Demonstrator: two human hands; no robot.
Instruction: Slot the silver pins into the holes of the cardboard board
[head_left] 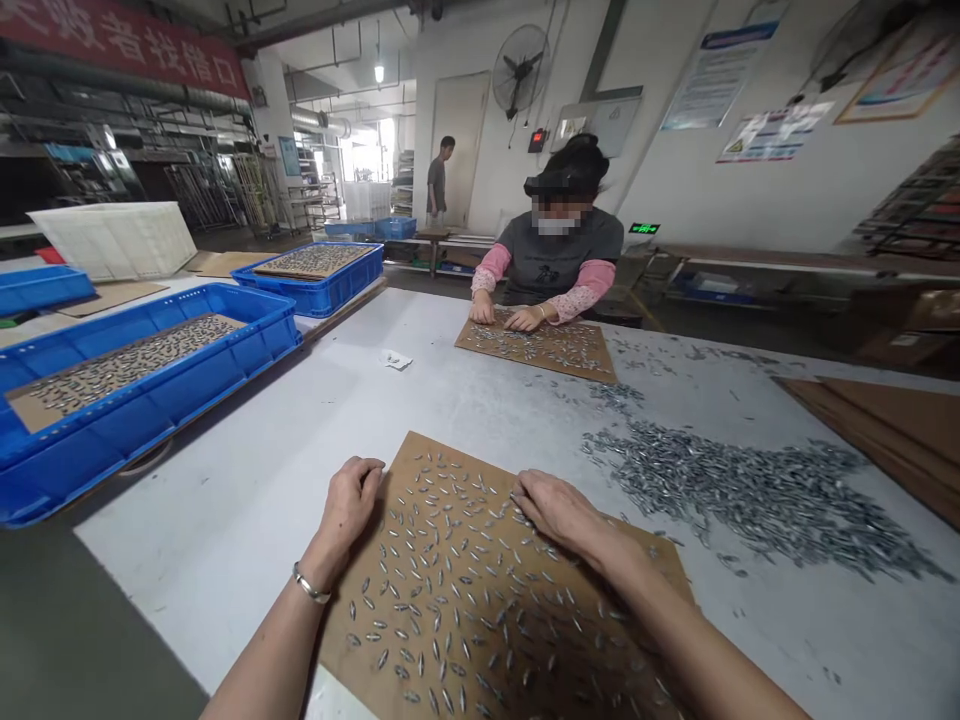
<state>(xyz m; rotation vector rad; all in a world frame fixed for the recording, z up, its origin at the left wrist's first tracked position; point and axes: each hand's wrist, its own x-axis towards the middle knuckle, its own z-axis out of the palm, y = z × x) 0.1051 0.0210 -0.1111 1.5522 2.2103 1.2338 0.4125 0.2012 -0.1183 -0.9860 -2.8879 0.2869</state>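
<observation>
In front of me a brown cardboard sheet [442, 560] lies on the white table, covered with many small, silvery, spindle-shaped metal pieces [431, 550] laid apart from one another. At the sheet's far left edge is my left hand [352, 500], fingers curled against the edge and a bangle on the wrist. My right hand [559, 510] reaches over the far right part of the sheet. Its fingers are bent and close together, low among the pieces; whatever is under the fingertips is hidden. Right of the sheet spreads a large loose heap of the same metal pieces [720, 490].
Across the white table [360, 400], a person [559, 250] works with both hands over another piece-covered cardboard sheet [540, 345]. Blue crates [150, 375] with filled sheets stand left. A crumpled white scrap [395, 360] lies mid-table. Brown cardboard [885, 430] sits at the right edge.
</observation>
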